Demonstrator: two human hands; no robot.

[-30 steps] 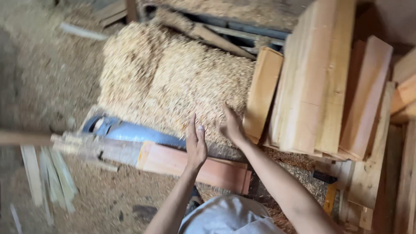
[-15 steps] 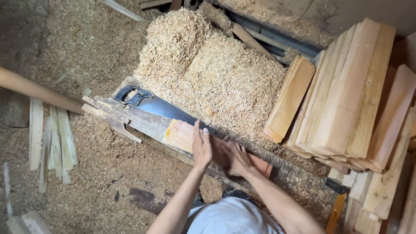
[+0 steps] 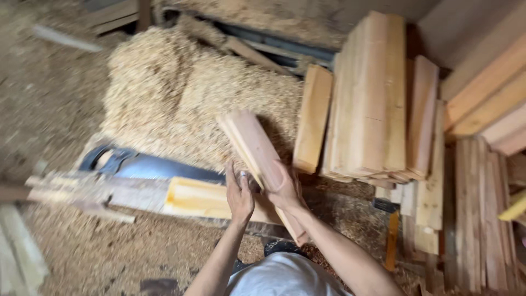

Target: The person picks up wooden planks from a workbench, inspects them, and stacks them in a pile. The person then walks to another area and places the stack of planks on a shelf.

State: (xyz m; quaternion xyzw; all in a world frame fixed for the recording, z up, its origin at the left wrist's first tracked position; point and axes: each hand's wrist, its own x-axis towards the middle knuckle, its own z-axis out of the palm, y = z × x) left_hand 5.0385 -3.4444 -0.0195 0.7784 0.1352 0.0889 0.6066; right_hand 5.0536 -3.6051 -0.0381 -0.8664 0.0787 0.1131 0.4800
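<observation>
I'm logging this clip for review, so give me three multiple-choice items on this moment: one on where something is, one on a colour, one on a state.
1. Where is the big sawdust pile relative to the stacked planks?
A. To their left
B. To their right
C. On top of them

2. What colour is the curved part showing below the sawdust pile?
A. Red
B. Blue
C. Green

3. How is the wooden board being handled?
A. Lying flat, untouched
B. Gripped by both hands, raised and tilted
C. Held by one hand only

Answers: 1 A, the pile fills the picture's left-centre and the planks stand to its right. 2 B, its surface is plainly blue. 3 B, the left hand and right hand both clasp the board's lower part, and its upper end slants up over the sawdust.
</observation>
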